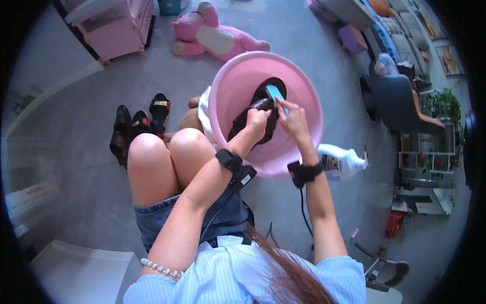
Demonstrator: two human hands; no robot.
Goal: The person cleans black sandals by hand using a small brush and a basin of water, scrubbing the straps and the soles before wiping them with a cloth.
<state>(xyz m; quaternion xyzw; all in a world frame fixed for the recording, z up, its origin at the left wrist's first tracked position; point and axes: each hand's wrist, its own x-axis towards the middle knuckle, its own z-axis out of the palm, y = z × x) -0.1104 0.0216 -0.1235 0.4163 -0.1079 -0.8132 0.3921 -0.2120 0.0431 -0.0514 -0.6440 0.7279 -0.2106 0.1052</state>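
A pink plastic basin (224, 87) stands on the floor in front of me, with a dark brown or black shoe (271, 84) over its inside. My left hand (259, 121) grips the shoe near its middle, above a dark, wet-looking part. In my right hand (294, 118) is a light blue brush (276, 94), its far end against the upper end of the shoe. The brush's bristles are mostly hidden. Black straps with small devices sit on both my wrists.
A white bottle (347, 161) stands or lies right of the basin. Dark shoes (120, 131) and a sandal (160, 110) are on the floor at left. Beyond the basin lies a pink plush toy (218, 38). White cloth (205, 114) touches the basin's left side.
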